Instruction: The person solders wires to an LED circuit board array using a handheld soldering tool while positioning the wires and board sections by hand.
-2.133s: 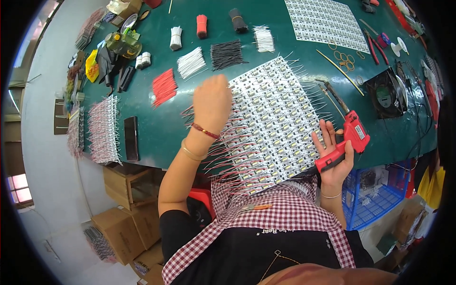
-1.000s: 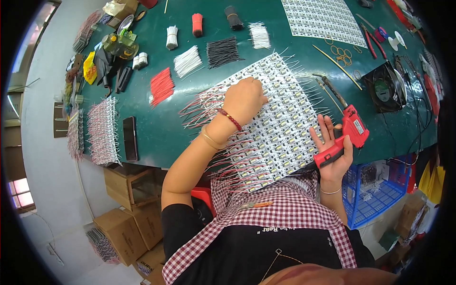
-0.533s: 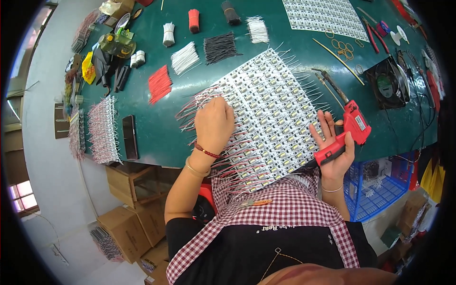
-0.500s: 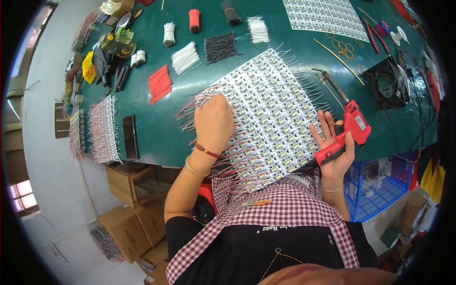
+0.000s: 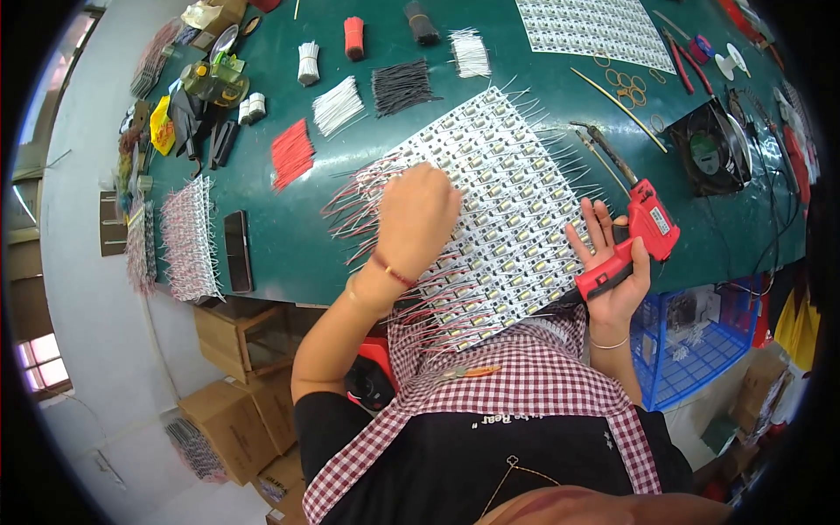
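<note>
A large white panel of small circuit boards [image 5: 516,219] lies tilted on the table, its near edge at my apron. Red and white wires stick out along its left edge, and more thin wires along the right. My left hand [image 5: 418,212] is over the panel's left part, back of the hand up, with the fingers curled closed. Its fingertips, and whatever they may hold, are hidden. In my right hand [image 5: 614,293], palm up, rests a red soldering gun [image 5: 649,220], gripped by the thumb with the other fingers stretched out. Its metal tip points up and left, right of the panel.
Loose red wires [image 5: 292,154], white wires [image 5: 338,106] and black wires [image 5: 402,87] lie in piles beyond the panel. Another panel [image 5: 595,33] lies at the back. A black fan [image 5: 710,150] stands right; a phone [image 5: 238,251] and wired boards [image 5: 190,240] lie left.
My left hand has moved to the right over the panel, fingers still curled. The right hand and soldering gun are almost unmoved.
</note>
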Demonstrator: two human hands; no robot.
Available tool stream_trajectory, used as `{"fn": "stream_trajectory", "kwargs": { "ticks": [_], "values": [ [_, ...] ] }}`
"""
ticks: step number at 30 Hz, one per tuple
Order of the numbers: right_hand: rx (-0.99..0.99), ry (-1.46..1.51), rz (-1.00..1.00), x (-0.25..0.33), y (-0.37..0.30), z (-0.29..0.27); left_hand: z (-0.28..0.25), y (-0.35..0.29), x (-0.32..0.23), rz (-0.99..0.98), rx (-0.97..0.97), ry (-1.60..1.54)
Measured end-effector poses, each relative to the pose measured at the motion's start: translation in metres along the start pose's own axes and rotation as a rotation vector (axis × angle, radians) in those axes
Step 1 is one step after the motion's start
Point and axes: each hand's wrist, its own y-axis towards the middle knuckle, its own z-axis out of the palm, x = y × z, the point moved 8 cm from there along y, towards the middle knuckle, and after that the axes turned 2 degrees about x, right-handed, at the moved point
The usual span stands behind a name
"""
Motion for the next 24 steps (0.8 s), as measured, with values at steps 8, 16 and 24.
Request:
{"fn": "stream_trajectory", "kwargs": {
  "ticks": [8, 16, 24],
  "values": [
    [0.009, -0.032, 0.003, -0.002, 0.000, 0.004, -0.001, -0.038, 0.023, -0.173, 0.063, 0.091],
    [0.000, -0.005, -0.006, -0.002, 0.000, 0.001, 0.039, 0.005, -0.024, 0.027, 0.345, -0.031],
    [-0.012, -0.030, -0.010, 0.000, 0.001, 0.001, 0.048, 0.014, -0.023, -0.014, 0.388, -0.068]
  ]
}}
